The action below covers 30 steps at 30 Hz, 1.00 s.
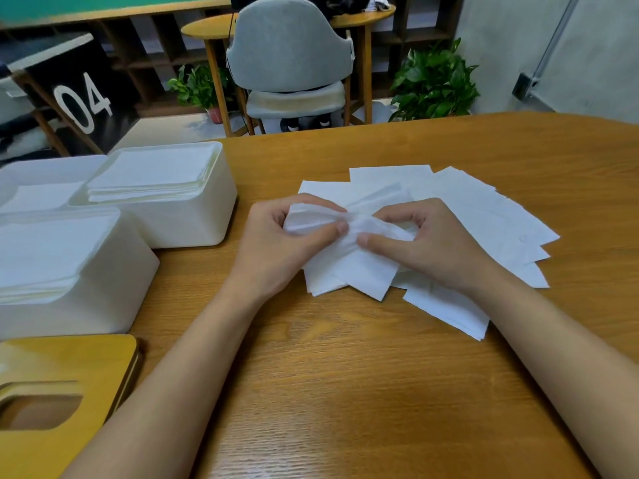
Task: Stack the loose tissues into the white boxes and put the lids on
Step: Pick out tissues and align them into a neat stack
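Loose white tissues [484, 216] lie fanned out on the wooden table [345, 375] right of centre. My left hand [276, 243] and my right hand [432, 243] both pinch one crumpled tissue [349, 229] above the pile's left part. Three white boxes stand at the left, all lidless: one [193, 219] nearest the pile holds a stack of tissues, one [86, 305] in front is filled too, and one [41, 171] behind holds a few. Wooden lids [69, 361] with an oval slot lie stacked at the lower left.
The table's far edge runs behind the pile. Beyond it stand a grey chair [290, 57], a round wooden table [207, 29], two potted plants [435, 81] and a black sign reading 04 [83, 102].
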Tool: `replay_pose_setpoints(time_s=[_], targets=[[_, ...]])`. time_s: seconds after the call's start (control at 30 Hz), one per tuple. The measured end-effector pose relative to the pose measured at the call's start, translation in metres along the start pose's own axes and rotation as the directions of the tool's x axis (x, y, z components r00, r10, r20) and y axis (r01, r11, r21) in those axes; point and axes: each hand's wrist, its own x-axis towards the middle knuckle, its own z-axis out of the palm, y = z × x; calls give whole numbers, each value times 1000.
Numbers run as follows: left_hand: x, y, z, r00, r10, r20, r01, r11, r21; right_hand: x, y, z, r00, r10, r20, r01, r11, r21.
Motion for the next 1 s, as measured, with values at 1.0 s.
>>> replay_pose_setpoints(time_s=[1.0], targets=[[3,-5,9,959,-277,-65,249,927,-281,6,-4,-4,988,-16,-153,56,965,258]])
